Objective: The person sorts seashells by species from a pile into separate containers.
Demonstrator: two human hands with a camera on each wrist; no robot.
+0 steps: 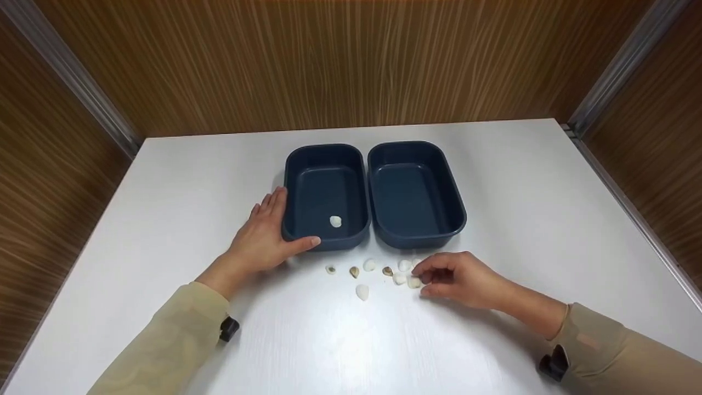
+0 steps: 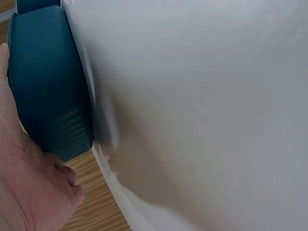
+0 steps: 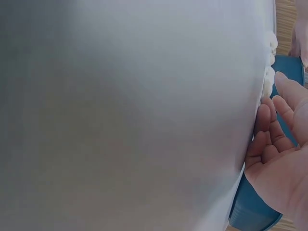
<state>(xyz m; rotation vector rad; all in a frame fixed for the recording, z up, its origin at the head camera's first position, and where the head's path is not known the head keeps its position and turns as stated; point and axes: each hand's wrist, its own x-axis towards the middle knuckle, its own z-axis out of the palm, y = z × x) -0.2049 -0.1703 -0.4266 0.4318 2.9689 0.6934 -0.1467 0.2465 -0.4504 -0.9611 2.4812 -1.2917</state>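
My left hand rests at the near left corner of the left dark blue tray. Its fingers lie along the outer side and the thumb lies by the front rim; the left wrist view shows the same hand against the tray wall. One white seashell lies inside that tray. My right hand is low over the table, beside a cluster of white seashells. In the right wrist view, the thumb and forefinger of this hand stand apart, with nothing seen between them.
A second dark blue tray stands close to the right of the first. Brown-marked shells and more white shells are scattered on the white table in front of the trays. Wood-grain panels enclose the table's back and sides.
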